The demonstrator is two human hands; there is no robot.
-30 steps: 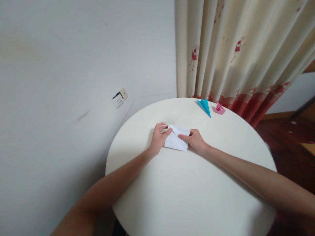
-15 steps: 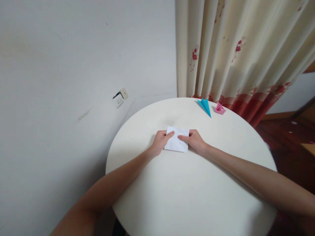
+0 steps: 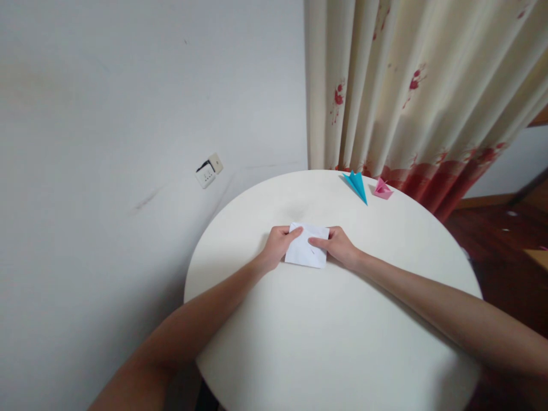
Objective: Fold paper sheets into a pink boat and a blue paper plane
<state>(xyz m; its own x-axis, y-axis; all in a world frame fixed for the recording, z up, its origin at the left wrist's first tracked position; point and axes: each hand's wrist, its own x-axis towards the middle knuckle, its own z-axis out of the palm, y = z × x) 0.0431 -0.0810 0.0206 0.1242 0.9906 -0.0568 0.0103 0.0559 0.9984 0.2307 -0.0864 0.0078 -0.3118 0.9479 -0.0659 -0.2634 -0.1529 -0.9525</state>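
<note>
A folded square of white paper [image 3: 306, 254] is held between my two hands over the middle of the round table. My left hand [image 3: 277, 245] grips its left side, thumb flat on top near the upper edge. On the right side my right hand [image 3: 340, 245] pinches it, thumb pointing inward across the surface. The other fingers of both hands are hidden beneath or behind the paper. A short dark mark or crease shows on the paper below the right thumb.
At the far edge of the white table [image 3: 334, 331] lie a blue paper plane [image 3: 358, 186] and a pink folded paper piece [image 3: 382, 189]. Behind them hangs a cream and red curtain [image 3: 398, 103]. A wall with a socket [image 3: 206, 176] borders the left side.
The paper has tilted slightly, its near edge now a little lower in view. Both hands keep their hold and have barely moved.
</note>
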